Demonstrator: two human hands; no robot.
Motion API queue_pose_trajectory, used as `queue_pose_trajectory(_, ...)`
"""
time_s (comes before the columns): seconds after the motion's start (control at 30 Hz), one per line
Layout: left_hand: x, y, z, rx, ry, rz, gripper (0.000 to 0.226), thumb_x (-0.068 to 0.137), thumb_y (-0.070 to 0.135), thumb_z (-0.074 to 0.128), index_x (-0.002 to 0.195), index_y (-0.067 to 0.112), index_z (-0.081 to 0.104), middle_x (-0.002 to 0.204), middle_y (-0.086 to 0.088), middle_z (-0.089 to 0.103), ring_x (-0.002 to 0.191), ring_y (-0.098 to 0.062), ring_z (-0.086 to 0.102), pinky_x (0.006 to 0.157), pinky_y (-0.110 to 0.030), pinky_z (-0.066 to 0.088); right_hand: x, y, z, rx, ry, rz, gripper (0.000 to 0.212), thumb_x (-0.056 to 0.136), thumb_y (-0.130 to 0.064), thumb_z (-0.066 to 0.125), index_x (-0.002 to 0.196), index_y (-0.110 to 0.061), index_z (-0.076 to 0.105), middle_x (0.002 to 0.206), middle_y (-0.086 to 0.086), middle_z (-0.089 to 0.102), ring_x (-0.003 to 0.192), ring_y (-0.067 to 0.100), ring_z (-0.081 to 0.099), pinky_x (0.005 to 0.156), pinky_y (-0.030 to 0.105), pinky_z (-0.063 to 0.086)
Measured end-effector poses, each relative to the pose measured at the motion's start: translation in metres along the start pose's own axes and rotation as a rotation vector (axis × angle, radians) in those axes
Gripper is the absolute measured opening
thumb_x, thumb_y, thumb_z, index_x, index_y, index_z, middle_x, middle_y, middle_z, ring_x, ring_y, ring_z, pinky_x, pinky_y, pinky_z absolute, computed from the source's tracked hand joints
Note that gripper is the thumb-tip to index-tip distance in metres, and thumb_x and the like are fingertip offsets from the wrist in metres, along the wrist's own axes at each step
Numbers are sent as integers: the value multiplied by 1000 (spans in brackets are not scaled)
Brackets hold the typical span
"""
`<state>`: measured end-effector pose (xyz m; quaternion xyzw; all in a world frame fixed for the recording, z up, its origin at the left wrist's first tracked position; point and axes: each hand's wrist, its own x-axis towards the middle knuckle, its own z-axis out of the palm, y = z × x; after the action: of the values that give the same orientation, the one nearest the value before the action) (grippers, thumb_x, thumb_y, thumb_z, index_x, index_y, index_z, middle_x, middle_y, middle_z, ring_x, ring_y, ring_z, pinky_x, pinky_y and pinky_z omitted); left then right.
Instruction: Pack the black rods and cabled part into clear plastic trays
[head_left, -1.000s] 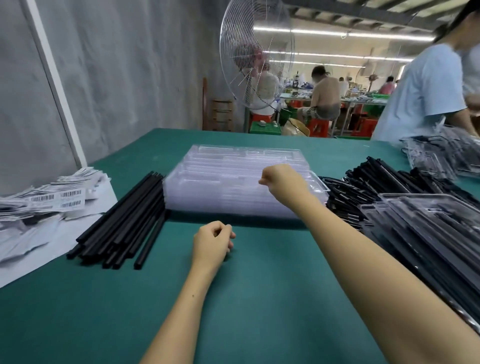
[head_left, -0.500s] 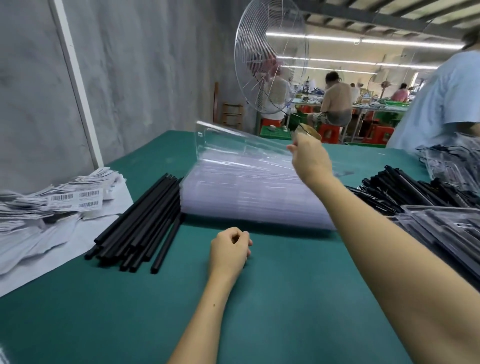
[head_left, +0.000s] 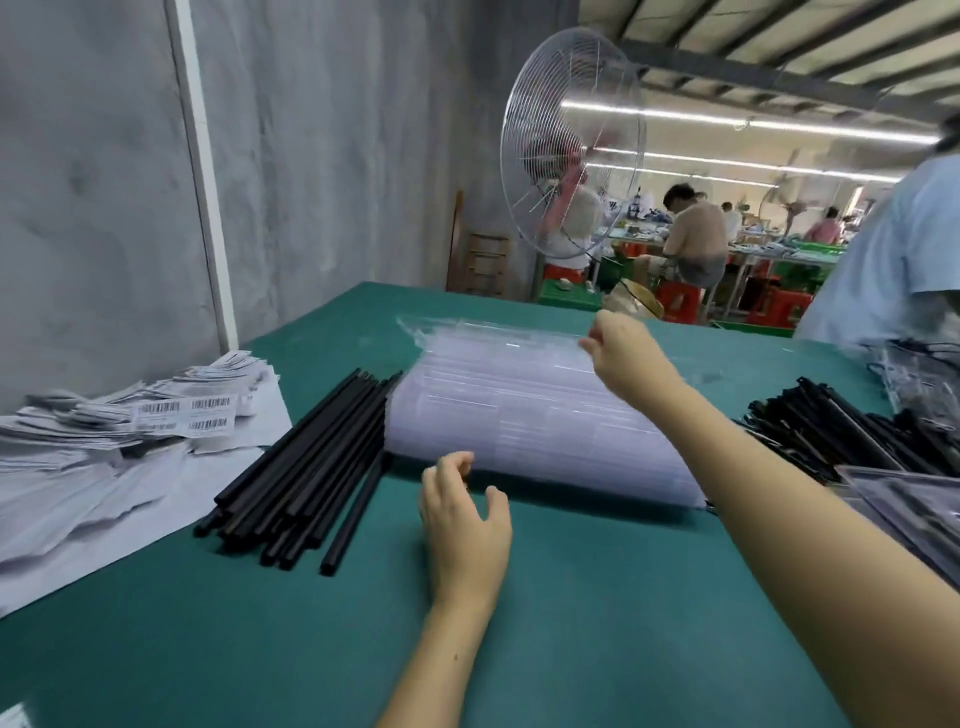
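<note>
Packing bench, mid-shift: I am pinching the right rim of the top tray with my right hand, fingers curled on the plastic. The tray seems to be parting from the stack of nested clear trays beneath it. The grip is sitting at the rim, I judge, because thin nested shells separate most easily from an edge.

My left hand is hanging open at the stack's near edge, holding nothing. I cannot tell whether its fingertips are touching the plastic. I read it as waiting to steady the stack so that only one tray comes away.

The rods are lying in a loose bundle just beside the stack's left side, ends toward me, close to the left hand. The cabled parts are heaped to the right, well apart from the stack, beyond my right forearm. Packed trays are sitting near that heap at the frame's right edge. Nothing is lying in the lifted tray yet.

For room, I am counting on the green table between my forearms, in front of the stack, as the place to set the tray down. Labels are crowding the left side. A worker in blue is standing at the far right corner, so I judge that swinging the tray toward me is the safer path.
</note>
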<state>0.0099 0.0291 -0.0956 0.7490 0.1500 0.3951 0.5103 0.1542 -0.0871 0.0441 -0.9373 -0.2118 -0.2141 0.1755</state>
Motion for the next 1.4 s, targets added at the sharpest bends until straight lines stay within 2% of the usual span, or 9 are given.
queue_pose_trajectory(0.13, 29, 14, -2, 409, -87, 392, 55, 80, 8, 66, 132, 9, 49, 140, -15, 43, 130, -34, 38, 109, -44, 30, -17, 7, 18, 15, 66, 12, 21, 99, -21, 45, 93, -2, 51, 91, 15, 57, 80, 30, 52, 71, 40, 42)
queue_pose_trajectory(0.27, 67, 10, 6, 889, -431, 479, 64, 97, 39, 39, 152, 26, 7, 160, 3, 5, 147, -20, -3, 115, -50, -8, -15, 5, 15, -11, 130, -13, 19, 99, -19, 43, 92, -3, 49, 89, 14, 55, 79, 30, 51, 69, 42, 42)
queue_pose_trajectory(0.6, 67, -18, 18, 994, -496, 449, 73, 95, 41, 39, 151, 31, -8, 157, 7, 7, 146, -15, -2, 113, -52, -14, -2, 3, -63, 119, 726, 7, 19, 95, -6, 46, 99, 3, 62, 100, 18, 61, 93, 30, 54, 89, 43, 42)
queue_pose_trajectory(0.7, 71, -20, 15, 995, -568, 436, 75, 96, 45, 35, 149, 32, -17, 160, 10, -4, 147, -14, -9, 111, -49, -19, -29, -14, -74, 183, 834, -151, 14, 92, -2, 50, 92, 5, 62, 92, 20, 62, 84, 32, 57, 76, 47, 49)
queue_pose_trajectory(0.8, 78, -18, 8, 770, -628, 379, 68, 100, 36, 32, 149, 31, -14, 158, 14, -9, 146, -10, -14, 111, -38, -21, -63, -25, -82, 189, 606, -315, 7, 88, 0, 58, 85, 4, 63, 83, 15, 62, 76, 24, 57, 72, 37, 51)
queue_pose_trajectory(0.9, 80, -8, -8, 305, -407, 223, 50, 100, 11, 37, 149, 13, 27, 152, 7, 24, 143, -15, 19, 114, -22, 6, -91, -27, -86, 253, -14, -213, 8, 89, -14, 63, 86, -9, 68, 73, -5, 60, 69, 11, 54, 69, 26, 47)
queue_pose_trajectory(1.0, 71, -2, -37, 65, -288, 67, 26, 95, -3, 43, 109, 9, 61, 116, -5, 56, 106, -16, 47, 84, -10, 29, -116, -24, -80, 303, -439, -169, 7, 87, -20, 66, 81, -18, 68, 64, -11, 60, 57, 1, 54, 58, 14, 42)
queue_pose_trajectory(1.2, 55, -17, -87, -81, -409, -196, 21, 92, -9, 49, 95, 6, 64, 96, -15, 66, 58, -24, 57, 34, -19, 40, -162, -32, -85, 431, -575, -186, 11, 84, -25, 69, 73, -28, 66, 57, -10, 57, 52, -2, 50, 51, 17, 41)
queue_pose_trajectory(1.4, 38, -27, -140, -753, -437, -658, 29, 102, 18, 34, 104, 10, 63, 88, -14, 68, 61, -22, 66, 39, -22, 51, -204, -37, -110, 475, -728, -220, 5, 84, -20, 70, 79, -21, 68, 68, -5, 61, 61, 2, 58, 55, 18, 50)
